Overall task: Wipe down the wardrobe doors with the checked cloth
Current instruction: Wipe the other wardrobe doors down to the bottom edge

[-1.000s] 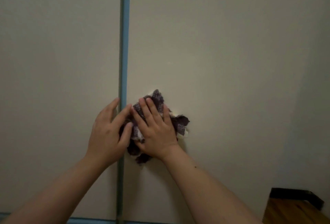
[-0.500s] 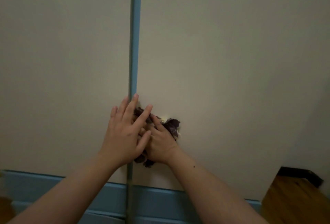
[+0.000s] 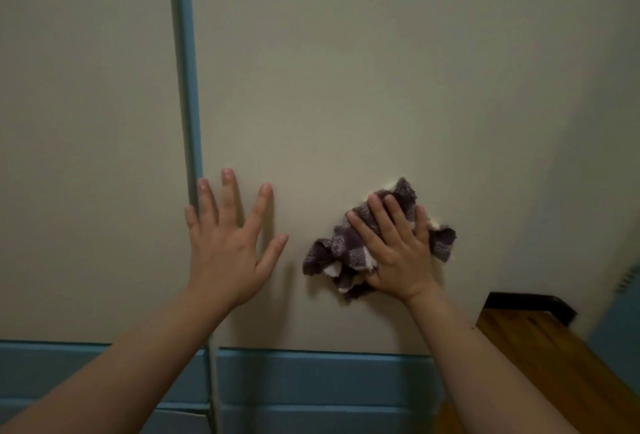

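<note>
Two cream wardrobe doors fill the view, the right door (image 3: 363, 94) and the left door (image 3: 86, 122), split by a blue vertical strip (image 3: 187, 87). My right hand (image 3: 394, 250) presses the crumpled purple-and-white checked cloth (image 3: 332, 253) flat against the lower part of the right door. My left hand (image 3: 232, 236) rests with fingers spread on the same door, just right of the blue strip, holding nothing. The two hands are apart, with a gap of bare door between them.
A blue base band (image 3: 294, 381) runs along the bottom of the doors. A wooden floor (image 3: 540, 364) shows at the lower right, with a dark skirting piece (image 3: 530, 302) and a blue edge (image 3: 623, 323) at the far right.
My right hand has slid the cloth to the right, away from the blue strip. My left hand has come off the cloth and now lies spread on the door.
</note>
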The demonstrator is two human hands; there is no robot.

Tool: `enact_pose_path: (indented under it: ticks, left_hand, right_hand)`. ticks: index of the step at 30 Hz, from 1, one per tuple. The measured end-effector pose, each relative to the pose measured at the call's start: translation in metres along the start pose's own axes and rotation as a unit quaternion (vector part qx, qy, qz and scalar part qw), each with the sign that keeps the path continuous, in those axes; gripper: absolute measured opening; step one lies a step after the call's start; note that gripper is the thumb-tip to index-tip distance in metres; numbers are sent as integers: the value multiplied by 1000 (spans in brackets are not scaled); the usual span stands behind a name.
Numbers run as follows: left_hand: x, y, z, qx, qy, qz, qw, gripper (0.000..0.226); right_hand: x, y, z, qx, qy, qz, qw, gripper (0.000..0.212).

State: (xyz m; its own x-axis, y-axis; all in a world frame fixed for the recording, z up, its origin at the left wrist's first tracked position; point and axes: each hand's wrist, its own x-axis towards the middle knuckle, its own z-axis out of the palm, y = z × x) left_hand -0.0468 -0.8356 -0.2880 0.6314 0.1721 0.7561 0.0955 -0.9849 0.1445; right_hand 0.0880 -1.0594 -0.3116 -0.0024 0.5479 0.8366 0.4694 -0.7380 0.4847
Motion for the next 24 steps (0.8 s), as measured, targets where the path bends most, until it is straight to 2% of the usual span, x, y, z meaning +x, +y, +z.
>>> enact_pose_path:
  ticks: [4,8,14,24]
  left_hand:
    - [2,2,2,6,13,4,1000,70]
    - [3,1,5,16,47,15,999,66]
    - [5,5,13,17,87,21,996,64]
    - [4,2,17,19,81,25,996,67]
  right_hand:
    - [-46,43,-5,-18,-50,43,998,77]
    - [-81,65,-11,13,-79,137,987,71]
    - [-115,46,-13,109,-104,329,932,73]
    - [-197,9,-12,115,-247,308,912,78]
